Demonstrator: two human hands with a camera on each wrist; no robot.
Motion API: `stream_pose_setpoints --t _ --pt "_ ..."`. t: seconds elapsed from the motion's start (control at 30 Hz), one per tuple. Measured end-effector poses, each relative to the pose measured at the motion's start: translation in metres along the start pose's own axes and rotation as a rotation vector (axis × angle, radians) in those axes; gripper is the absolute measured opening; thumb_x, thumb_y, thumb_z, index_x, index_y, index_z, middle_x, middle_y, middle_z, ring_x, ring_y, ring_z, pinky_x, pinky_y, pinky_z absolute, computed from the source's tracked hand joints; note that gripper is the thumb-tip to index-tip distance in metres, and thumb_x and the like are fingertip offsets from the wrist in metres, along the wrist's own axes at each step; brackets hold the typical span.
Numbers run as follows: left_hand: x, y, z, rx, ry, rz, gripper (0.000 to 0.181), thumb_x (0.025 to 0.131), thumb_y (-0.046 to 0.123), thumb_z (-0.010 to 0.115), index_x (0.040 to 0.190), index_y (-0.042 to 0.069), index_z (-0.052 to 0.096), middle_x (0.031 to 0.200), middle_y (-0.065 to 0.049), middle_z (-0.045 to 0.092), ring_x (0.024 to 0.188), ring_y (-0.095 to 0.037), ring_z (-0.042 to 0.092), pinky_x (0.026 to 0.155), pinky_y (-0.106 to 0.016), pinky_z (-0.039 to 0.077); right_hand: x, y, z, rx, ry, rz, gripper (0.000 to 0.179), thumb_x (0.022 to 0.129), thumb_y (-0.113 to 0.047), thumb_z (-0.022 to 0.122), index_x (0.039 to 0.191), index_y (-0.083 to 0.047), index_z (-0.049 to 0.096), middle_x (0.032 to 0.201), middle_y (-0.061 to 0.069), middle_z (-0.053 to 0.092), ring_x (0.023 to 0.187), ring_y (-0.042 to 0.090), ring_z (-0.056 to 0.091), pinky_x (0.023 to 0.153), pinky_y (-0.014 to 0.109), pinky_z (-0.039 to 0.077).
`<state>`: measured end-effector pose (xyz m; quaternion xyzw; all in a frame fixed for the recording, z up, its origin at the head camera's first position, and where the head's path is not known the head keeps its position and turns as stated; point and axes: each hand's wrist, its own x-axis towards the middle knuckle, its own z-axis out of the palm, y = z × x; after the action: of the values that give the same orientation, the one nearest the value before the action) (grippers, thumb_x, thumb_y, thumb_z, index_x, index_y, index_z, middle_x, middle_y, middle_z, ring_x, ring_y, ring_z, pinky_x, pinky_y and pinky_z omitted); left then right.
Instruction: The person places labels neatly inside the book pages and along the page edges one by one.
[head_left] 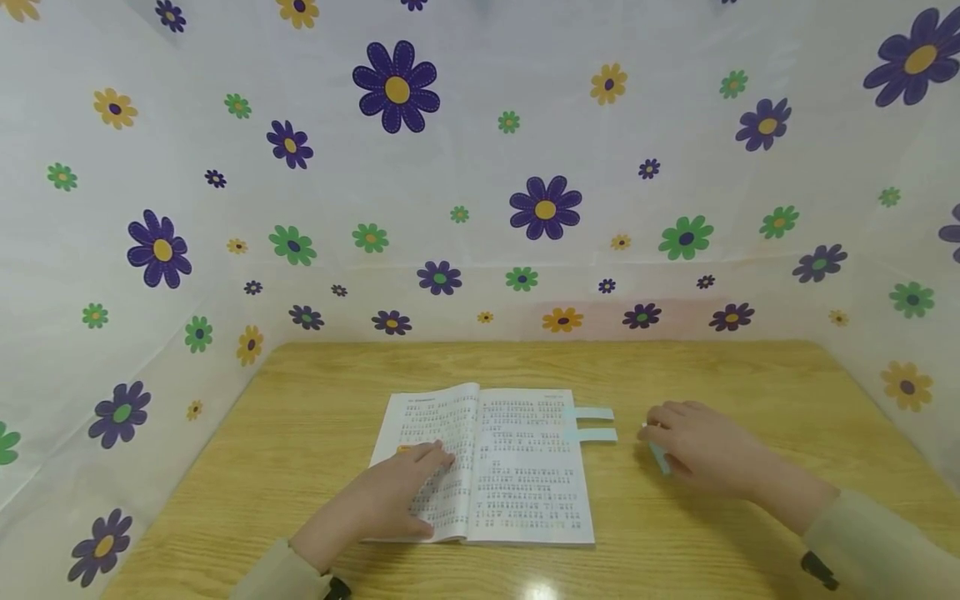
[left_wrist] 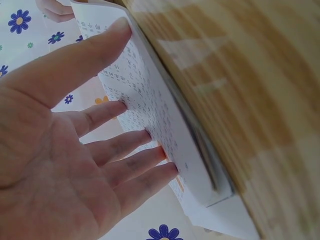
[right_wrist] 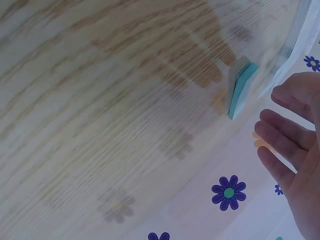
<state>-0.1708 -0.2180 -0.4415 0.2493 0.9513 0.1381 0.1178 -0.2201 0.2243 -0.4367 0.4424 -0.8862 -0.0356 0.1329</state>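
An open book (head_left: pixel 528 492) with printed pages lies on the wooden table. My left hand (head_left: pixel 378 500) rests on its left page, thumb and fingers spread and touching the paper, as the left wrist view shows. Two pale blue sticky tabs (head_left: pixel 596 435) stick out past the right page's edge. To the right of the book, my right hand (head_left: pixel 708 450) hovers by a small pad of light blue sticky notes (right_wrist: pixel 241 92). In the right wrist view its fingers (right_wrist: pixel 280 130) are loosely bent, apart from the pad, and hold nothing.
The wooden table (head_left: pixel 330 367) reaches back to a white flower-printed sheet (head_left: pixel 465 150), which also hangs at the left and right. An orange mark (head_left: pixel 403 448) shows on the left page beside my left hand.
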Motion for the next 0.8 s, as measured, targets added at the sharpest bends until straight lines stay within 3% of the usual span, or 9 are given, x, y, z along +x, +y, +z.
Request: stream_pose_setpoints --t 0.23,0.8 --pt "0.0001 -0.0007 0.0005 -0.006 -0.002 -0.004 0.089 0.078 0.024 0.097 0.153 0.007 0.052 0.163 -0.019 0.049 0.147 -0.041 0.052 0.117 -0.057 0.051 -0.0043 0.0016 0.0007 -0.023 -0.017 0.007 0.038 0.08 -0.009 0.088 0.116 -0.009 0.076 0.112 0.008 0.073 0.103 0.027 0.071 0.094 0.048 0.064" --pt "0.0005 0.0015 -0.001 0.011 -0.002 -0.014 0.088 0.078 0.025 0.097 0.153 0.008 0.053 0.162 -0.017 0.049 0.148 -0.039 0.051 0.12 -0.056 0.049 -0.0101 0.0062 0.0075 0.046 -0.027 0.062 0.041 0.082 -0.02 0.091 0.117 -0.009 0.074 0.111 0.006 0.071 0.101 0.025 0.07 0.092 0.049 0.064"
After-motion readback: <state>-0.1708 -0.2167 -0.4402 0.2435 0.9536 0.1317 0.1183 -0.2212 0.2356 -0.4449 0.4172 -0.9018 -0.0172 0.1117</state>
